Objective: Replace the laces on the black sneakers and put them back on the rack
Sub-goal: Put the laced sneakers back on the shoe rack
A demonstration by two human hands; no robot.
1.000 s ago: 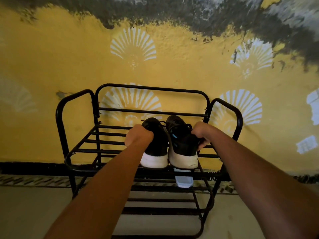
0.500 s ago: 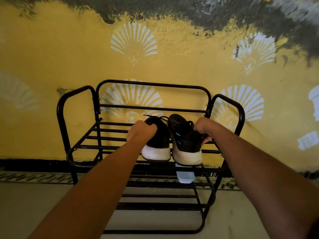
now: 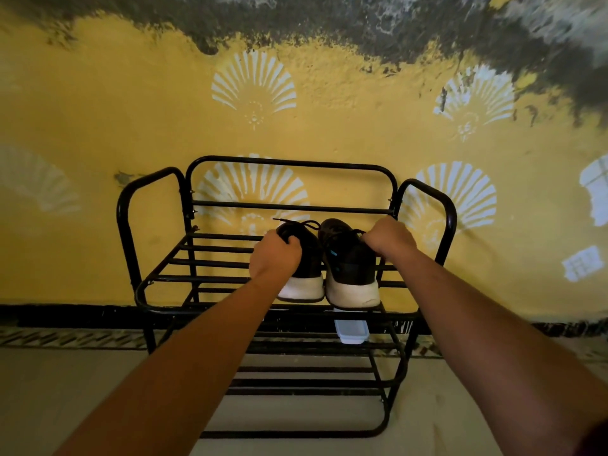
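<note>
The left hand (image 3: pixel 274 256) is curled over the heel collar of the left sneaker (image 3: pixel 309 258), and the right hand (image 3: pixel 390 238) grasps the right sneaker (image 3: pixel 350 268) near its collar. Both hands are closed on their shoes. The pair sits side by side, nearly touching, on the top shelf of the rack (image 3: pixel 289 207). The heels face the person and the white soles are at the front bar. A lace (image 3: pixel 296 222) end sticks out above the left sneaker, so the lacing looks done, and this seems to be the last step: placing the shoes.

To do it well, the person should push both sneakers further back, so each sole spans several bars and does not balance on the front one (whether the heels rest fully is hard to tell). The loose lace should be tucked in so it does not drop between the bars. The hands should let go only once neither shoe rocks. A small pale box (image 3: pixel 350 330) sits on the shelf below.
</note>
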